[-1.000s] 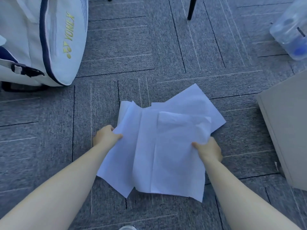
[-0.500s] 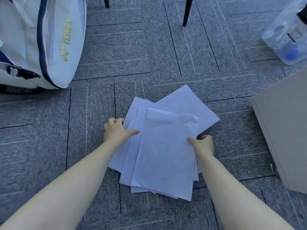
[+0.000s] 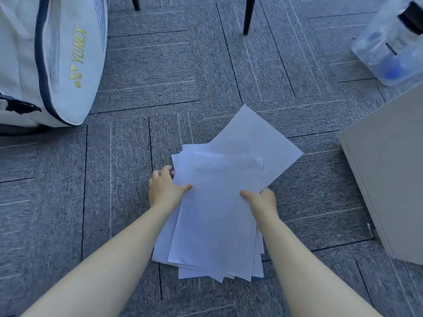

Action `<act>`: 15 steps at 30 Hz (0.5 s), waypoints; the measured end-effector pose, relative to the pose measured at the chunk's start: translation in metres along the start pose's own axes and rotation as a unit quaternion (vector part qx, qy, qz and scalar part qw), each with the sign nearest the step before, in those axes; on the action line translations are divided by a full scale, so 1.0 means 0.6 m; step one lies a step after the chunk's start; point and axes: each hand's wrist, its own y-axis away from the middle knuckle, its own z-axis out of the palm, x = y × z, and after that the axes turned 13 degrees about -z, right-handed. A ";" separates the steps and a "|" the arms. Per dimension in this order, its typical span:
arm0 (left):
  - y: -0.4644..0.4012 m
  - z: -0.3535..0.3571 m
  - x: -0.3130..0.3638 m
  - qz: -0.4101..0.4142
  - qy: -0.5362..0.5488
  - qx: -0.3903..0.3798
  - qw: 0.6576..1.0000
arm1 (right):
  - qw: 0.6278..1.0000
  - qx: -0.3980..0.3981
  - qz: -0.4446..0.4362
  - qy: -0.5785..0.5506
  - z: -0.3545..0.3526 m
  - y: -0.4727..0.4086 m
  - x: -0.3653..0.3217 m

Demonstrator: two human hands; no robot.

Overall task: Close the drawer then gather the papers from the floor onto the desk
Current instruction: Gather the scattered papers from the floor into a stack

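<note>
Several white papers (image 3: 217, 213) form a rough stack over the grey carpet in the middle of the head view. One sheet (image 3: 258, 143) sticks out askew at the far right of the stack. My left hand (image 3: 163, 187) grips the stack's left edge, thumb on top. My right hand (image 3: 261, 200) grips the right edge, thumb on top as well. The near ends of the sheets hang between my forearms. No drawer front or desk top shows.
A white sports bag (image 3: 50, 58) lies at the far left. A beige cabinet side (image 3: 389, 170) stands at the right. A clear plastic container (image 3: 389, 46) sits at the far right. Two dark chair legs (image 3: 248, 14) stand at the top.
Both hands have moved inward and pushed the spread sheets into a narrower, tighter stack. The view has shifted slightly toward the papers.
</note>
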 end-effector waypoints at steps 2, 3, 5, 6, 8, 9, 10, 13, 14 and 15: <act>-0.007 -0.001 0.002 -0.029 0.043 -0.004 0.999 | 0.993 -0.034 0.037 -0.110 0.001 -0.002 0.001; -0.009 -0.002 0.002 -0.036 0.051 -0.012 0.998 | 0.988 -0.049 0.057 -0.138 0.005 -0.002 0.003; -0.011 -0.007 0.004 -0.033 0.057 -0.031 0.997 | 0.987 -0.066 0.070 -0.127 0.011 -0.003 0.002; -0.011 -0.010 0.003 -0.032 0.068 -0.045 0.996 | 0.990 -0.067 0.057 -0.108 0.012 -0.003 0.000; -0.011 -0.016 -0.001 -0.042 0.113 -0.080 0.990 | 0.994 -0.070 0.018 -0.084 0.006 0.002 -0.008; -0.008 -0.023 -0.001 -0.052 0.135 -0.095 0.985 | 0.994 -0.074 0.003 -0.082 0.000 0.003 -0.015; -0.004 -0.032 0.000 -0.061 0.150 -0.112 0.980 | 0.993 -0.081 -0.009 -0.084 -0.008 0.007 -0.027; 0.024 -0.077 0.015 -0.072 0.172 -0.192 0.963 | 0.988 -0.107 -0.038 -0.104 -0.045 0.030 -0.085; 0.044 -0.101 0.027 -0.064 0.186 -0.227 0.954 | 0.986 -0.114 -0.046 -0.114 -0.063 0.043 -0.112; 0.068 -0.129 0.040 -0.053 0.204 -0.260 0.942 | 0.984 -0.119 -0.051 -0.123 -0.082 0.060 -0.143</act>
